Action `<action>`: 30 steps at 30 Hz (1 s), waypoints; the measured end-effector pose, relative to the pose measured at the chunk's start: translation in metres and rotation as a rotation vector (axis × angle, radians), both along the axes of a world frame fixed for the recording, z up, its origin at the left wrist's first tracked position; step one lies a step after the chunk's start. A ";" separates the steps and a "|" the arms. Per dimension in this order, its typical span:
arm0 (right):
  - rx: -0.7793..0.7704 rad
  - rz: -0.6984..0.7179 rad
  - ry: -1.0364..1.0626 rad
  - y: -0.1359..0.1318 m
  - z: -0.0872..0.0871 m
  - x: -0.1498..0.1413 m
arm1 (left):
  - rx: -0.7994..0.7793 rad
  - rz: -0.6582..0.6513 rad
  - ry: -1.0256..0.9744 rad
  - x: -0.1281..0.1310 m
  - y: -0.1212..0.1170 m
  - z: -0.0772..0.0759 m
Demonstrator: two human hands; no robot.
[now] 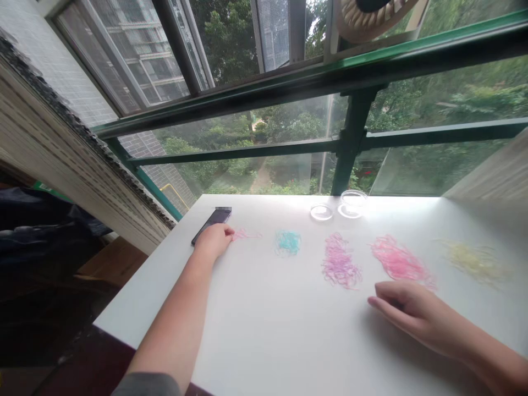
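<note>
My left hand (213, 241) is closed in a pinch at the far left of the white table. Its fingertips meet the end of a small bunch of thin pink rubber bands (245, 235). Under and behind that hand lies a dark smartphone (212, 220). My right hand (412, 311) hovers over the table on the right, fingers curled in and nothing showing in them. Just beyond it spreads a larger pile of pink rubber bands (398, 258). A purple pile (340, 261), a turquoise pile (287, 243) and a pale yellow pile (474, 261) lie in the same row.
Two clear round dishes, a low one (321, 212) and a taller one (352, 203), stand at the table's back edge. Behind them runs a window with a green railing (289, 82). The white tabletop (280, 330) ends at a slanted left edge.
</note>
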State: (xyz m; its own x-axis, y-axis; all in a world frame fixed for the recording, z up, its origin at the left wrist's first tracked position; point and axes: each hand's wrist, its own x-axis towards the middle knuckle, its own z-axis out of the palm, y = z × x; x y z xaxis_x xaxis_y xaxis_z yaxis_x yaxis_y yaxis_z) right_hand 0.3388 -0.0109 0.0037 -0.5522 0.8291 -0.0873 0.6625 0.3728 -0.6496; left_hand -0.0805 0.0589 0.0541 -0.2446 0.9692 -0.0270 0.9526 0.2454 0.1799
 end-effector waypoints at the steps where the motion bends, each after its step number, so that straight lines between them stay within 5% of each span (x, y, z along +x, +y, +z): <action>1: 0.004 0.006 -0.008 0.000 0.000 0.000 | 0.003 0.005 0.003 0.000 0.000 0.000; 30: 0.003 -0.008 0.018 0.000 0.001 0.002 | 0.359 0.005 -0.274 0.005 -0.006 0.013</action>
State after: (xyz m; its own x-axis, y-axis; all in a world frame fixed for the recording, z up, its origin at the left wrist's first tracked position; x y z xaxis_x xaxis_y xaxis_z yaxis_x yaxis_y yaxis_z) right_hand 0.3405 -0.0108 0.0048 -0.5473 0.8336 -0.0746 0.6536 0.3701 -0.6602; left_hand -0.0757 0.0534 0.0666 -0.2801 0.9280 0.2458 0.8567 0.1262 0.5001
